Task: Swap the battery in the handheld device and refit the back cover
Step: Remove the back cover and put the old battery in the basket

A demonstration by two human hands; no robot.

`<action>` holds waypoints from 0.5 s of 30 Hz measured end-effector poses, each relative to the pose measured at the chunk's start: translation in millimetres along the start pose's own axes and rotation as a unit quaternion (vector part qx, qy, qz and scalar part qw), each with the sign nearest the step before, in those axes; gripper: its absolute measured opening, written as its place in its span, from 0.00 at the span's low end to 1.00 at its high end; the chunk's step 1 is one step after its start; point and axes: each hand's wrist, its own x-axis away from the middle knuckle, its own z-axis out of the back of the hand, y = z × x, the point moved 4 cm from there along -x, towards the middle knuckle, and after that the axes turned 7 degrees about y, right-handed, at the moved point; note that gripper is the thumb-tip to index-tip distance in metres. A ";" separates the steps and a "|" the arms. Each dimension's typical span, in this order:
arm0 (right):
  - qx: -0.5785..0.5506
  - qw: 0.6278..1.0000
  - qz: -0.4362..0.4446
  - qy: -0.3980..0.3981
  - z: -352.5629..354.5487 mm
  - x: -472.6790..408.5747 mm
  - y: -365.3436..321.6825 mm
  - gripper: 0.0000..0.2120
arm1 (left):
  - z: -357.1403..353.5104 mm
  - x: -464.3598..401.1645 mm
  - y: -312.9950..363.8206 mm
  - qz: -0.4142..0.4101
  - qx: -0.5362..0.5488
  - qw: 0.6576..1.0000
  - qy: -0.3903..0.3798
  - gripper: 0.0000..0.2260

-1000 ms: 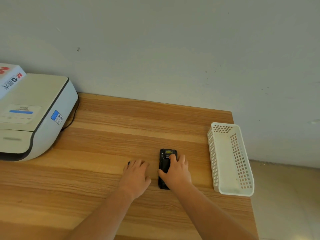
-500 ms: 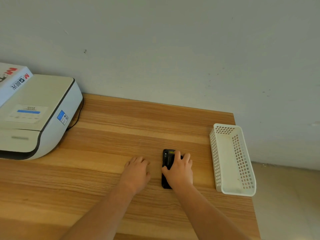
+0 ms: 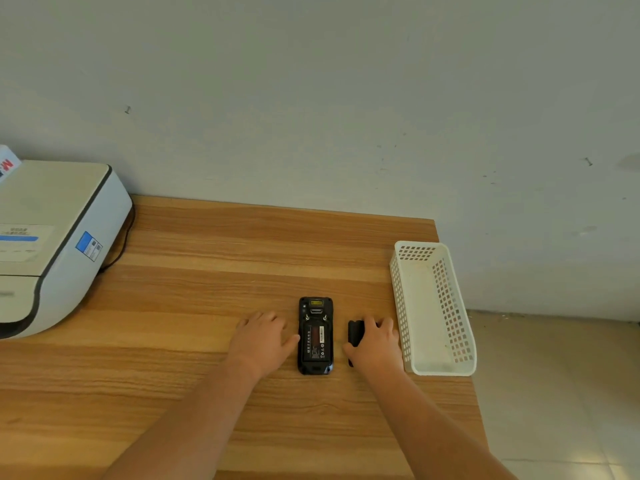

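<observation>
The black handheld device (image 3: 315, 336) lies face down on the wooden table (image 3: 207, 258), its back uncovered and a labelled battery (image 3: 315, 342) showing in the bay. My left hand (image 3: 264, 341) lies flat on the table just left of the device, its thumb at the device's edge. To the right of the device my right hand (image 3: 375, 342) holds the black back cover (image 3: 355, 333), which lies on the table and is mostly hidden under the fingers.
A white perforated basket (image 3: 446, 368) stands empty at the table's right edge, close to my right hand. A white printer (image 3: 52, 244) with a black cable sits at the far left. The wall runs behind the table; tiled floor lies to the right.
My right hand has lifted the back cover off the device and moved it to the right, exposing the battery. My left hand stayed beside the device.
</observation>
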 end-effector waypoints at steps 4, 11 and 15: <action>0.014 1.000 0.007 0.000 -4.8 0.2 6.6 0.30 | -2.6 2.3 3.6 -0.003 -0.008 1.000 -0.008 0.22; 0.017 0.999 0.019 -0.020 -17.6 2.5 16.1 0.28 | -6.2 7.4 8.9 -0.001 -0.009 1.000 -0.016 0.20; 0.018 1.000 0.017 -0.007 -12.6 3.8 15.4 0.28 | -6.0 7.4 10.6 0.000 -0.012 1.000 -0.017 0.20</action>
